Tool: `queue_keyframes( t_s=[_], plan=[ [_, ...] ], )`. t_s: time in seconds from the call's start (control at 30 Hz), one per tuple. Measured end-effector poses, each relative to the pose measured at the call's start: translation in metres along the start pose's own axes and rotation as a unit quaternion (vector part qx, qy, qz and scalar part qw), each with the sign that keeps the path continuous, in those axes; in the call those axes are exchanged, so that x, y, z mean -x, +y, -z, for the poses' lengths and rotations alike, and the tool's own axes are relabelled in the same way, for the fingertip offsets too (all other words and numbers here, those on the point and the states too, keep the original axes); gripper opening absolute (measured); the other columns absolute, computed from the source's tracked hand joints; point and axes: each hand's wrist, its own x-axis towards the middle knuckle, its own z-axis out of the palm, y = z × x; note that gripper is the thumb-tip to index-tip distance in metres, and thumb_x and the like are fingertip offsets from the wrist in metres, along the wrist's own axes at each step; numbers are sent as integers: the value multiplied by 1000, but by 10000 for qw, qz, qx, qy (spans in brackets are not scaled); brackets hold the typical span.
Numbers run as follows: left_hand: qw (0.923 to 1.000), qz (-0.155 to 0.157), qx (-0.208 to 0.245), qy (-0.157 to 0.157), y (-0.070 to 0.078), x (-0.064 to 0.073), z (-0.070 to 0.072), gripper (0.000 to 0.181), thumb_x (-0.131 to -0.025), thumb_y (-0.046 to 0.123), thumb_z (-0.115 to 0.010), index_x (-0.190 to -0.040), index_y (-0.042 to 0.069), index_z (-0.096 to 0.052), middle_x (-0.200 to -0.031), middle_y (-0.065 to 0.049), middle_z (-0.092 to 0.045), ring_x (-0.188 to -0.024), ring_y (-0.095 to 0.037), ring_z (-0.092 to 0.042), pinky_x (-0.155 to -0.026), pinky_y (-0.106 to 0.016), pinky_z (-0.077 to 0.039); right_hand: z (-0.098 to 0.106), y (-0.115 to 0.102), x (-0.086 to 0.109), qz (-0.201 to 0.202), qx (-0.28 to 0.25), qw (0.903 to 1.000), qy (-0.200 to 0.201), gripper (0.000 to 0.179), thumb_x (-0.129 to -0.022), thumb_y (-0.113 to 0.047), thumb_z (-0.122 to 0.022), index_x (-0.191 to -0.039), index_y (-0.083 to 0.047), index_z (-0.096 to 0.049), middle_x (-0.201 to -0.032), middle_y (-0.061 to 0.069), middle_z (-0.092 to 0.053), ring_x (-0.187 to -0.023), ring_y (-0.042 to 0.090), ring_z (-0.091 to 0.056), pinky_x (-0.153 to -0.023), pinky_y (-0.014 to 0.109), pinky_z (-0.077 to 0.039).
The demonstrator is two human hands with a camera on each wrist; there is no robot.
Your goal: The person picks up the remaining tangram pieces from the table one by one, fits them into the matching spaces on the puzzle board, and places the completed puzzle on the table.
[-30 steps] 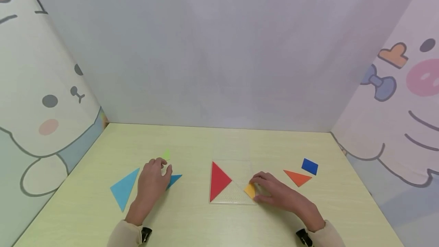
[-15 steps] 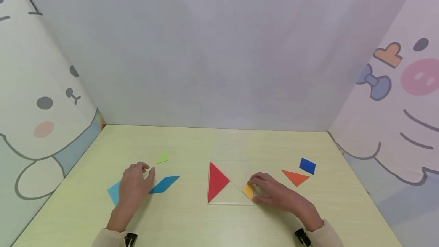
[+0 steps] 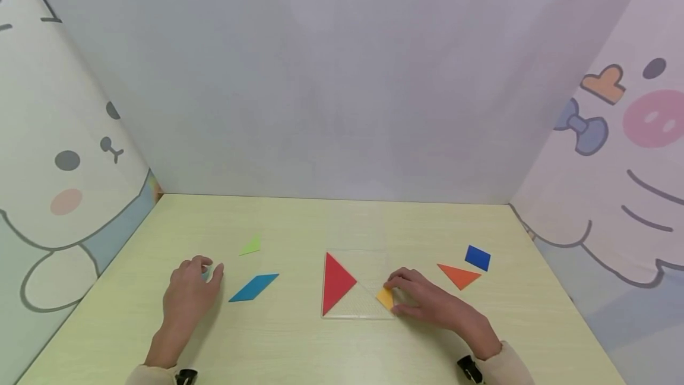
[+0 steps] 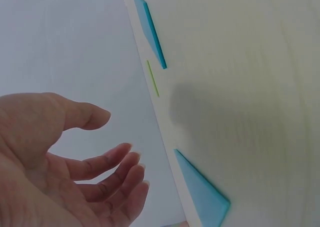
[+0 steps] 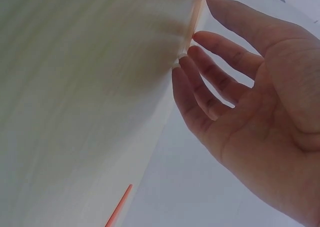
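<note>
My left hand (image 3: 199, 267) hovers with relaxed fingers over a large light blue triangle (image 4: 202, 193), which it mostly hides in the head view. It holds nothing (image 4: 120, 134). A blue parallelogram (image 3: 253, 287) lies just to its right, and a small green triangle (image 3: 250, 246) lies beyond that. My right hand (image 3: 394, 297) rests its fingertips on a yellow piece (image 3: 386, 297) in the clear square tray (image 3: 359, 309). A red triangle (image 3: 336, 283) fills the tray's left side. In the right wrist view the fingers (image 5: 197, 47) are nearly straight, touching the tray's edge.
An orange triangle (image 3: 459, 275) and a dark blue square piece (image 3: 477, 257) lie on the pale green table (image 3: 342, 224) right of the tray. Printed walls close in the table at the left, back and right.
My left hand has moved left, off the blue parallelogram, and now covers the large light blue triangle. The right hand has stayed on the yellow piece.
</note>
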Motion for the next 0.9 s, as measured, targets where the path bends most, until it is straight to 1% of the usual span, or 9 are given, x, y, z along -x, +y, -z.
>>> queue_keyframes(
  t_s=[0.23,0.4,0.67,0.8,0.9],
  plan=[
    [9993,214,69,-314,-14,-1,8,45,-103,29,-54,-126,-11,-55,-119,-34,-56,-107,-50,-52,-78,-61,-50,0,0,0,-19,-8,10000,-17,36,-98,-22,-72,-130,-8,-63,-131,3,-55,-120,21,-52,-102,34,-50],
    [9984,335,-44,-463,-23,-2,14,49,-103,29,-53,-129,-12,-52,-121,-36,-53,-111,-55,-49,-79,-62,-48,1,0,1,-59,-28,10000,-36,36,-99,-23,-71,-130,-8,-63,-131,2,-54,-120,21,-52,-102,34,-50],
    [9951,690,-154,-695,-37,-1,19,57,-104,35,-50,-133,-14,-46,-124,-39,-46,-116,-59,-41,-81,-64,-46,1,-1,1,-71,-56,10000,-17,36,-99,-23,-71,-131,-9,-63,-132,1,-54,-121,21,-52,-102,34,-50],
    [9929,821,-168,-844,-41,1,21,61,-104,37,-50,-134,-16,-42,-127,-44,-40,-118,-61,-37,-82,-66,-45,1,-1,2,-88,-105,9999,-12,36,-99,-23,-71,-131,-8,-63,-132,1,-54,-121,21,-51,-102,33,-50],
    [9903,924,-210,-1011,-46,3,22,66,-104,40,-50,-135,-17,-39,-129,-46,-34,-119,-63,-34,-85,-68,-44,1,-2,2,-97,-131,9999,-12,36,-99,-23,-71,-131,-8,-63,-131,2,-55,-121,22,-51,-102,34,-50]
  ],
)
